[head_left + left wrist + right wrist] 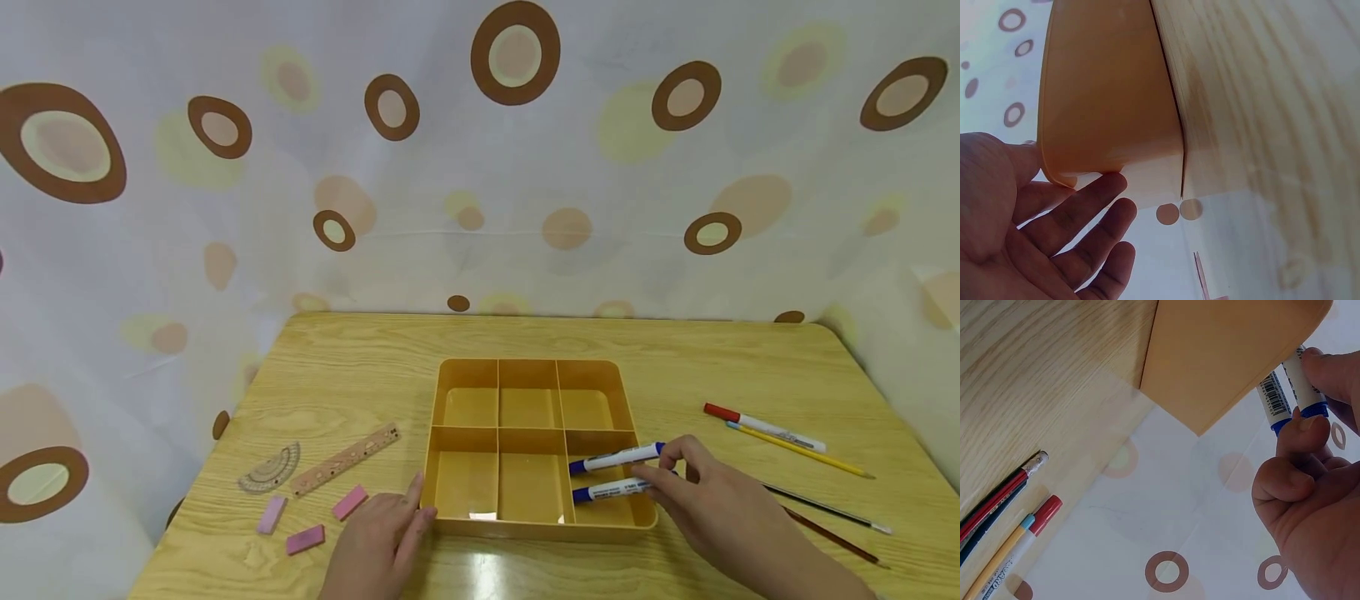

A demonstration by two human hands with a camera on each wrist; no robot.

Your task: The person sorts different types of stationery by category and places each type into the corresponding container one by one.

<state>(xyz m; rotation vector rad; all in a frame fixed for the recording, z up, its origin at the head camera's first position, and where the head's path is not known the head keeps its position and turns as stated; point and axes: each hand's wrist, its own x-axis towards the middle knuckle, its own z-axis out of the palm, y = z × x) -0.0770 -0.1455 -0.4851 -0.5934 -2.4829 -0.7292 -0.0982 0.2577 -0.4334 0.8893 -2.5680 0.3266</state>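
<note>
A yellow-orange tray (528, 528) with six compartments sits on the table. Two white whiteboard markers with blue caps lean over its front right compartment: the upper marker (622, 457) and, just below it, the lower marker (611, 490). My right hand (712, 500) pinches the end of the lower marker; its index finger is close to the upper one's cap. In the right wrist view both marker ends (1274, 400) stick out past the rim. My left hand (378, 533) rests its relaxed fingers and thumb at the tray's front left corner, touching the side wall (1110, 94).
Left of the tray lie a clear protractor (272, 468), a ruler (345, 460) and several pink erasers (306, 540). To the right are a red-capped marker (780, 429), a yellow pencil (802, 450), a dark thin brush-like stick (825, 507) and a brown pencil (832, 535). A patterned curtain (525, 183) hangs behind.
</note>
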